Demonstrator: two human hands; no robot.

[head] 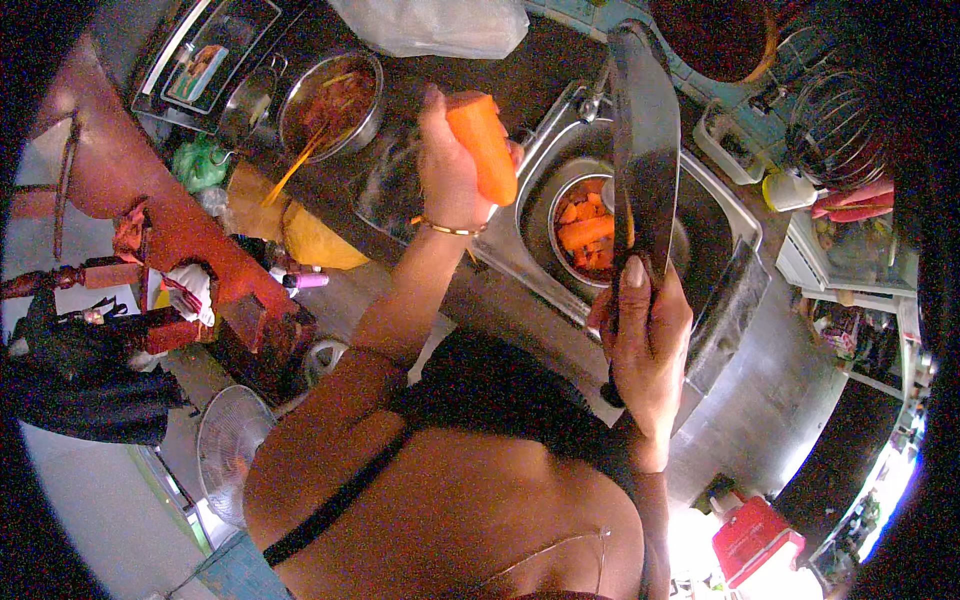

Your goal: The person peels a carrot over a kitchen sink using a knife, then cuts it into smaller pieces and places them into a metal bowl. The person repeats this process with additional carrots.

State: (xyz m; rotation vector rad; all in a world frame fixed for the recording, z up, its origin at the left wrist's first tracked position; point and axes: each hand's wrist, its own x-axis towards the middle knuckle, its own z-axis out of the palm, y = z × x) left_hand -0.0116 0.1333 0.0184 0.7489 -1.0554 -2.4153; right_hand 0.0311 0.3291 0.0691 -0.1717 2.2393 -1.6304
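Note:
My left hand (450, 172) holds a thick peeled carrot (487, 150) upright, left of the sink; its upper end looks cut and notched. In my right hand (649, 337) is a large broad-bladed knife (646, 150), gripped by its dark handle with the blade pointing up and away over the sink. Below the blade, a round metal bowl (556, 247) stands in the stainless steel sink (705, 176). Orange carrot pieces (585, 232) lie in the bowl, partly hidden by the knife.
Left of my left hand stands a metal pot (379, 112) of reddish food with a yellow utensil (296, 172) in it. A pale plastic bag (442, 26) lies at the back. The faucet (590, 105) is behind the sink; a plastic container (731, 142) and a wire rack (836, 131) are at right.

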